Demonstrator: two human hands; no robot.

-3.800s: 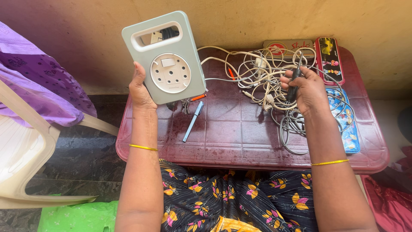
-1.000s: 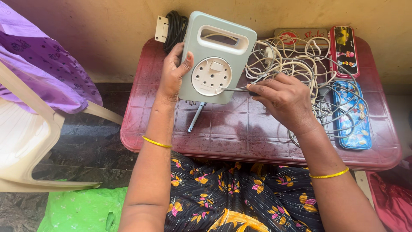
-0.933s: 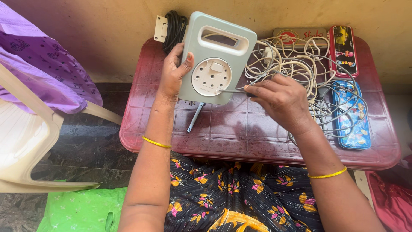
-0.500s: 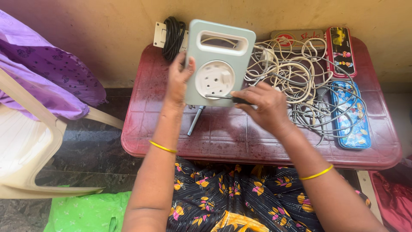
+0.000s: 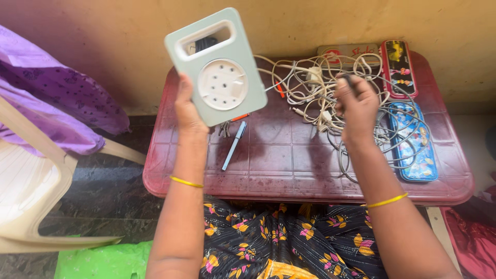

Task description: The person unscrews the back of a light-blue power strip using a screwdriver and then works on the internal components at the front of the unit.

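My left hand (image 5: pixel 188 111) holds a pale green extension box (image 5: pixel 219 72) up above the table's far left part. The box has a carry handle on top and a round white disc with small holes faces me. My right hand (image 5: pixel 356 106) is closed around a small dark-handled screwdriver (image 5: pixel 349 78), of which only the dark end shows above my fingers. It hovers over a tangle of white cables (image 5: pixel 305 88), well to the right of the box and apart from it.
The low maroon plastic table (image 5: pixel 289 165) also carries a pen (image 5: pixel 233 145), a blue pencil case (image 5: pixel 418 142), a red pencil case (image 5: pixel 398 67) and a flat box (image 5: pixel 346 51). A cream plastic chair (image 5: pixel 31 191) with purple cloth (image 5: pixel 57 98) stands left. Green plastic (image 5: pixel 103 261) lies on the floor.
The screwdriver tip was at the box's face. Now my right hand has drawn away to the right over the cables, and my left hand has raised the box higher.
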